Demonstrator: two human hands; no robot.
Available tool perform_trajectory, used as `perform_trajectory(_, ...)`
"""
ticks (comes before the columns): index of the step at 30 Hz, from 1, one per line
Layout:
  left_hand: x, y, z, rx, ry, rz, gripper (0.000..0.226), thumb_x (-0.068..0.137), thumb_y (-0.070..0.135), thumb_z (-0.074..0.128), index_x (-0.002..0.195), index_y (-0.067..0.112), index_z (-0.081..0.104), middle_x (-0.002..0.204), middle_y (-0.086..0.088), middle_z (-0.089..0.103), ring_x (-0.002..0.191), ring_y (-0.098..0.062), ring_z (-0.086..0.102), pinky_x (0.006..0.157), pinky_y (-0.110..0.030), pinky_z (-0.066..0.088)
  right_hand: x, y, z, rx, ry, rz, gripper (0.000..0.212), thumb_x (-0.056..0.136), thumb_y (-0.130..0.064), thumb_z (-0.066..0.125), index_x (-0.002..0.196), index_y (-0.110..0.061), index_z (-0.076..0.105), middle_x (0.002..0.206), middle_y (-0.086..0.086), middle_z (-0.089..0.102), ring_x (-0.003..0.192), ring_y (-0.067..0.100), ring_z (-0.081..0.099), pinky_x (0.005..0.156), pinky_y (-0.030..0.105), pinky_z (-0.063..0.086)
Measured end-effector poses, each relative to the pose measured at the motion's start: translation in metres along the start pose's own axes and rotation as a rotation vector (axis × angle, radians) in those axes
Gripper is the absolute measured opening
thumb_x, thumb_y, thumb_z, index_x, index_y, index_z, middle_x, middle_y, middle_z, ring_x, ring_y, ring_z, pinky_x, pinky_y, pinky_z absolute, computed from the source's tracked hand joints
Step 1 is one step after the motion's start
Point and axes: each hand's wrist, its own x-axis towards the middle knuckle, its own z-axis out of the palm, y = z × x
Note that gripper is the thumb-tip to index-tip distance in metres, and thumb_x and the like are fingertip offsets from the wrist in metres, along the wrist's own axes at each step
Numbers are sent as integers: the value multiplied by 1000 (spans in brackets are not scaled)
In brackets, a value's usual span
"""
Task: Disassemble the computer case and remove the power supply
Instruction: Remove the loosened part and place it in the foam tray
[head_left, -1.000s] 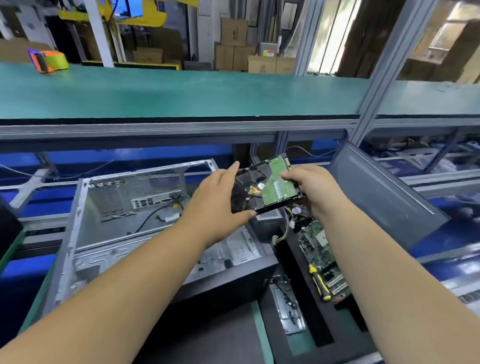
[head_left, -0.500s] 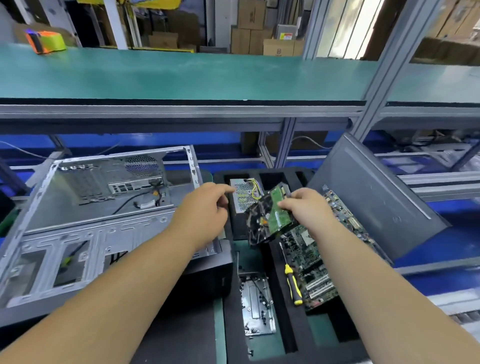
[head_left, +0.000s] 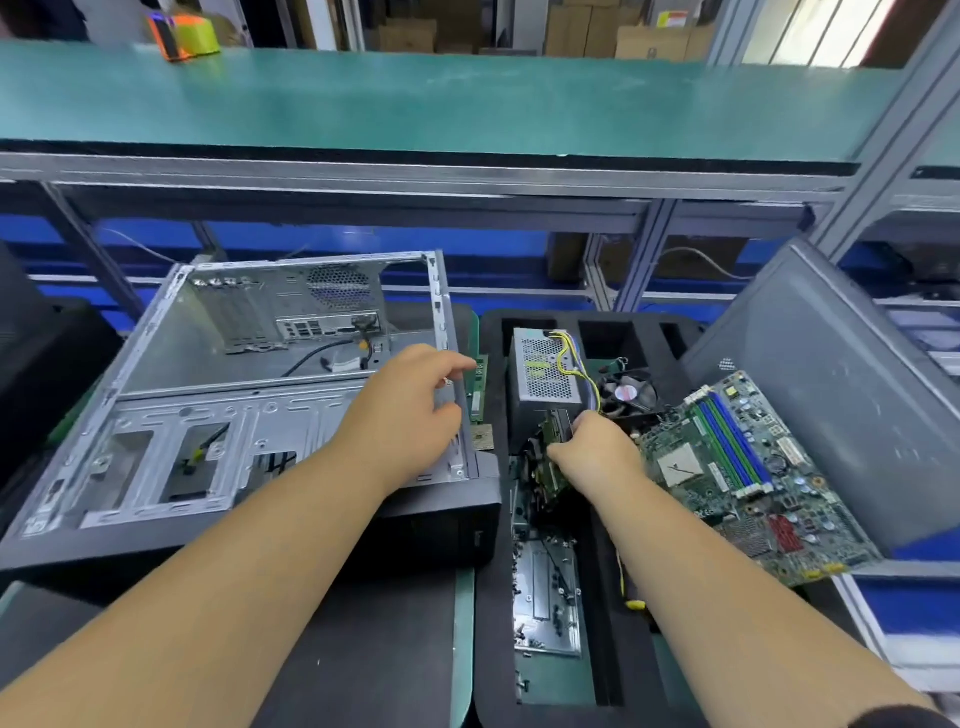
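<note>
Holding a hard drive (head_left: 545, 462) in the foam tray (head_left: 488, 571): right hand (head_left: 597, 457) | left hand (head_left: 410, 410): loose, over the case (head_left: 156, 415)

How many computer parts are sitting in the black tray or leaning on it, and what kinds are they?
Power supply: 1
Cooling fan: 1
Motherboard: 1
Hard drive, held by the right hand: 1
Metal bracket plate: 1
Total: 5

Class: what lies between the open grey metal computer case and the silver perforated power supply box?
The head view shows a green memory stick and a small square processor chip between case and power supply.
</note>
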Motion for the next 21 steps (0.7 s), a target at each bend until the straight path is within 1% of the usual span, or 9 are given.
perform_trajectory(5,-5,-4,-4,1,-1,5,48,84,8,55,127,31,59,113,13,54,101,-2,48,89,-18,35,0,0,7,-58,12,13,29,86,-35,64,98,-13,50,88,4,60,77,26,57,58,31,38)
perform_trajectory(7,-7,-4,-5,6,-3,2,49,84,8,54,127,31,58,114,12,54,102,-3,48,89,-19,36,2,1,7,-43,6,18,27,86,-34,64,93,-13,50,85,4,60,74,25,57,56,31,37)
perform_trajectory(9,-8,-4,-5,9,-7,-2,49,84,8,54,127,32,58,114,13,54,103,-4,49,91,-21,38,4,2,6,-36,-20,18,26,85,-31,66,81,-14,48,75,3,57,64,21,53,50,28,35)
perform_trajectory(11,-10,-3,-6,7,-12,-7,49,85,9,54,127,33,58,114,14,53,104,-4,49,88,-20,37,6,2,6,-56,-65,24,27,86,-29,67,75,-14,47,70,3,54,60,20,50,48,28,34)
perform_trajectory(13,-13,-3,-7,3,-5,-7,49,85,10,54,127,34,57,114,14,53,103,-2,49,85,-16,35,7,0,5,-114,-110,46,25,89,-29,66,78,-12,51,70,3,54,62,21,51,50,28,36)
perform_trajectory(15,-16,-4,-10,2,6,-8,50,85,10,54,128,36,57,113,15,53,103,-1,49,83,-15,34,7,-3,-1,-202,-126,50,28,93,-30,63,76,-9,53,71,4,55,62,22,51,57,29,40)
perform_trajectory(17,-20,-7,-16,-3,16,-10,50,84,9,55,128,35,57,112,15,53,102,0,49,83,-16,35,5,-10,-12,-266,-101,28,27,95,-31,60,87,-6,60,83,7,62,71,26,56,63,31,43)
perform_trajectory(19,-25,-11,-22,-5,21,-14,49,84,10,55,127,34,57,111,15,53,101,0,49,86,-19,38,1,-21,-28,-250,-36,-2,26,97,-34,58,96,-7,59,93,10,63,79,29,56,66,33,44)
perform_trajectory(21,-28,-17,-29,-6,27,-23,49,84,10,56,126,35,57,111,16,53,101,-1,49,89,-22,40,-4,-37,-42,-169,32,-48,24,97,-31,56,86,-10,54,82,7,57,77,29,53,62,32,40)
